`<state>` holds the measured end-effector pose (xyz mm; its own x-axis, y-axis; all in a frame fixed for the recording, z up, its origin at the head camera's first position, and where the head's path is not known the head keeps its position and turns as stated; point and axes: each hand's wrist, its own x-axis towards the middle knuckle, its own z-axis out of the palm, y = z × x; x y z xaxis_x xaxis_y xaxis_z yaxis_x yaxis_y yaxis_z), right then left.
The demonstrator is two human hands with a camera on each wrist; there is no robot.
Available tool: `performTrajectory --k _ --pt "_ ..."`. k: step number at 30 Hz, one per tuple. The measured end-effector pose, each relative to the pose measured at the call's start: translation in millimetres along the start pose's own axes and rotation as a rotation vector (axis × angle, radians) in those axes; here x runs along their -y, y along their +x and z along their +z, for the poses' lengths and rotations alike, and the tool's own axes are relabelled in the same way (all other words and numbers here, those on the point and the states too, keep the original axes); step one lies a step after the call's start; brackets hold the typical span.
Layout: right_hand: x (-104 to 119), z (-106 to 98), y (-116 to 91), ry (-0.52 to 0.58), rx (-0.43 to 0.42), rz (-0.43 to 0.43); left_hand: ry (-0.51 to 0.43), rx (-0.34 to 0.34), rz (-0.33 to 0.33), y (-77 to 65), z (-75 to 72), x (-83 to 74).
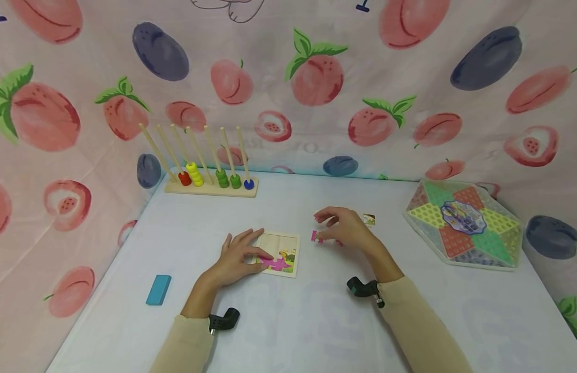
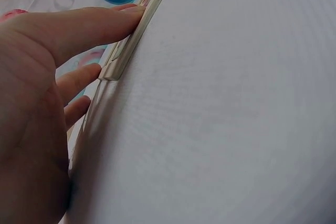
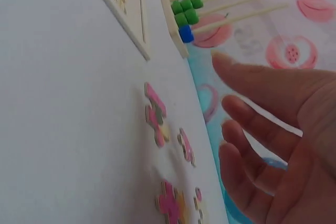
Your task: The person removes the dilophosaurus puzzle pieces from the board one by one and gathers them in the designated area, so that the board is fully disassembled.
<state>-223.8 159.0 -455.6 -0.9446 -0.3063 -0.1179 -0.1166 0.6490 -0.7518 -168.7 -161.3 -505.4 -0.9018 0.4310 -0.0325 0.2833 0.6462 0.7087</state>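
My left hand (image 1: 234, 261) rests on a small wooden jigsaw tray (image 1: 275, 240), its fingers fairly straight. In the left wrist view the thumb (image 2: 121, 22) lies on the tray's rim. Pink and green pieces (image 1: 278, 263) fill the near part of the tray; bare wood shows in the far part. To the tray's right, my right hand (image 1: 349, 228) hovers over loose pieces, fingers loosely bent and holding nothing. In the right wrist view a pink piece (image 3: 156, 114), a smaller one (image 3: 185, 147) and others (image 3: 169, 203) lie on the table below the fingers.
Another puzzle piece (image 1: 369, 219) lies just beyond the right hand. A wooden peg rack with coloured beads (image 1: 213, 190) stands at the back left. A blue block (image 1: 158, 290) lies at left, and a patterned hexagonal box (image 1: 463, 223) at right. A fruit-print cloth (image 1: 269, 83) hangs behind.
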Motion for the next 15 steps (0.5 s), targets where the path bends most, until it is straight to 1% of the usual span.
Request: performTrajectory --k 2,6,10,15 --pt "5 4 0 0.008 0.034 -0.043 0.000 0.001 0.000 0.5 0.2 0.0" --pt "12 14 0 -0.042 0.085 -0.138 -0.001 0.005 -0.003 0.1 0.0 -0.3" --pt "16 26 1 -0.066 0.125 -0.190 0.008 0.012 -0.007 -0.8 0.3 -0.2" --pt "23 37 4 -0.066 0.167 -0.226 0.002 0.013 -0.005 -0.7 -0.6 -0.4"
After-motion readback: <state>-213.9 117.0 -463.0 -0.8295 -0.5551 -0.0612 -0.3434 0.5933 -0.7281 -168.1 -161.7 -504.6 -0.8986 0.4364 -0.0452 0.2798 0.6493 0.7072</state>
